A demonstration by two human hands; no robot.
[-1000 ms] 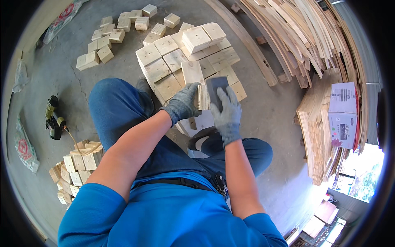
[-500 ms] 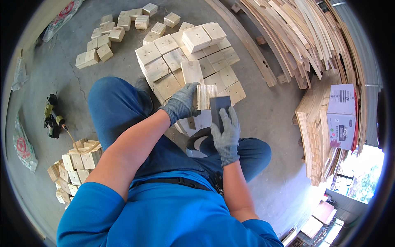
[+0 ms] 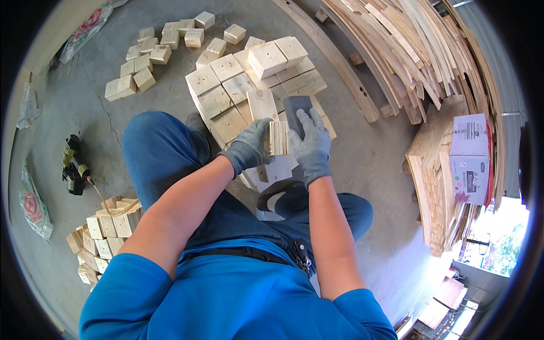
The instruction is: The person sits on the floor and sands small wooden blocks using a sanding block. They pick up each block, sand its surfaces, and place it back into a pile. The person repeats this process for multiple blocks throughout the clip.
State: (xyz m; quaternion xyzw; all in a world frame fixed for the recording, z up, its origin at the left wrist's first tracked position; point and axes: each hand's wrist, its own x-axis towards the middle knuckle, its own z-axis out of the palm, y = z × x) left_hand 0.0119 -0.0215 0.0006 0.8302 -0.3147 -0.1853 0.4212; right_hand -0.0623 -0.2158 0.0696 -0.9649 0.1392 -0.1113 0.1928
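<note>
My left hand [image 3: 248, 147], in a grey knit glove, grips a wooden block [image 3: 278, 139] whose layered edge faces up. My right hand [image 3: 311, 146], gloved alike, is closed on a dark grey rectangular sanding block [image 3: 296, 107], fingers lying over its face. The sanding block sits against or close by the wooden block's right side; the exact contact is hidden by my fingers. Just beyond them a pale wooden piece [image 3: 262, 105] lies on a low stack of wooden blocks [image 3: 226, 68] between my knees.
Loose blocks [image 3: 160, 54] lie on the concrete floor at the far left. More blocks [image 3: 107, 226] are piled by my left knee, near a nail gun [image 3: 72, 167] with a hose. Long boards [image 3: 391, 45] and a cardboard box [image 3: 470, 158] on stacked wood stand at the right.
My right hand has pushed the sanding block away from me along the wooden block's right side. My left hand keeps hold of the wooden block, nearly in place.
</note>
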